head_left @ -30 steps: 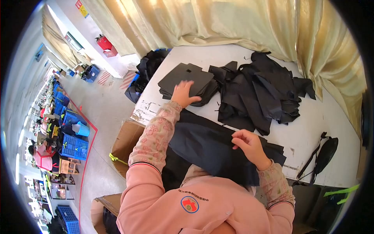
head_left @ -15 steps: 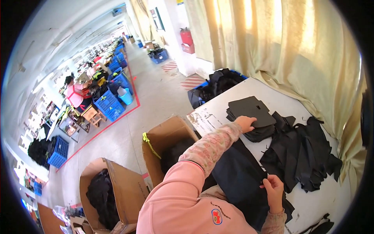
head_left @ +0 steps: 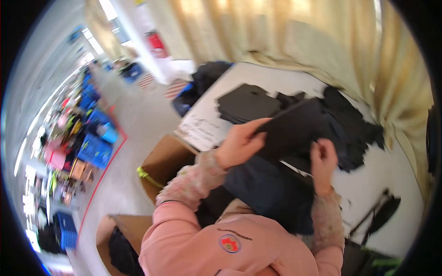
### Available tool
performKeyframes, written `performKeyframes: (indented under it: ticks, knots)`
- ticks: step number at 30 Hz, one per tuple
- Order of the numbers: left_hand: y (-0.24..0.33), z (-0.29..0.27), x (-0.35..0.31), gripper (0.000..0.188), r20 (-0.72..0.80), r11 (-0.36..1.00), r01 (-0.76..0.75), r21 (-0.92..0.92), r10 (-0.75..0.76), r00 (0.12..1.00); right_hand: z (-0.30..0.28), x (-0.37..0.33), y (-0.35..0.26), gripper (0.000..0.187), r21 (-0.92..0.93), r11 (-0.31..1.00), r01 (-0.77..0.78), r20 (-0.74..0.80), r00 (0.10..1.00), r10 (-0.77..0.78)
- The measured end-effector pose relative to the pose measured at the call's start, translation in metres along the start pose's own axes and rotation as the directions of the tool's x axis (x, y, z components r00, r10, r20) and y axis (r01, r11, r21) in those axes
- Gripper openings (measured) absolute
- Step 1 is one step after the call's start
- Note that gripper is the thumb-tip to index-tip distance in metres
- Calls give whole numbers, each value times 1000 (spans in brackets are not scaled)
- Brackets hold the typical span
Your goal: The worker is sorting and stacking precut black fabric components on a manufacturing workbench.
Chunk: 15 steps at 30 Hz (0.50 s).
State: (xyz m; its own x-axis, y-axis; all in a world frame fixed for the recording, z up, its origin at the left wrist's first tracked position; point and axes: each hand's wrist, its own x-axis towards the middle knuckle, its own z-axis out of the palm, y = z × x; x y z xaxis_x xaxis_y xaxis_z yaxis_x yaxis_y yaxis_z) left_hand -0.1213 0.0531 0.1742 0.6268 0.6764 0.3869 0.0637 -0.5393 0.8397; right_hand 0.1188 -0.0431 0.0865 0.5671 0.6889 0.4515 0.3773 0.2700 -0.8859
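Observation:
My left hand (head_left: 243, 141) grips a flat black panel (head_left: 294, 126) by its left edge, fingers on top of it. The panel is raised and tilted above the white table. My right hand (head_left: 323, 161) is closed at the panel's lower right, fingertips pinched; what lies between them is blurred. Below both hands a large dark cloth piece (head_left: 271, 191) drapes over the table's near edge toward my body. Just beyond the panel sits a stack of similar black panels (head_left: 248, 103). Loose black cloth pieces (head_left: 357, 138) lie heaped to the right.
Black straps (head_left: 380, 216) lie at the table's right. Cardboard boxes (head_left: 159, 158) with dark cloth stand to my left, and a blue crate of black material (head_left: 198, 85) is beyond the table. A beige curtain (head_left: 294, 37) hangs behind it.
My left hand has come back from the stack toward me, now with a panel in it. My right hand stays closed near the cloth. The whole view has turned and blurred.

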Motion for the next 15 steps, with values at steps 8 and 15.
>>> performKeyframes:
  ticks: [8, 15]
  knots:
    - [-7, 4, -6, 47, 337, 975, -179, 128, 127, 933, -5, -7, 9, 9, 192, 975, -112, 102, 990, 94]
    - [-3, 2, -15, 56, 429, 918, -389, 77, 322, 844, -11, -17, 4, 17, 316, 937, -148, 230, 970, 76]
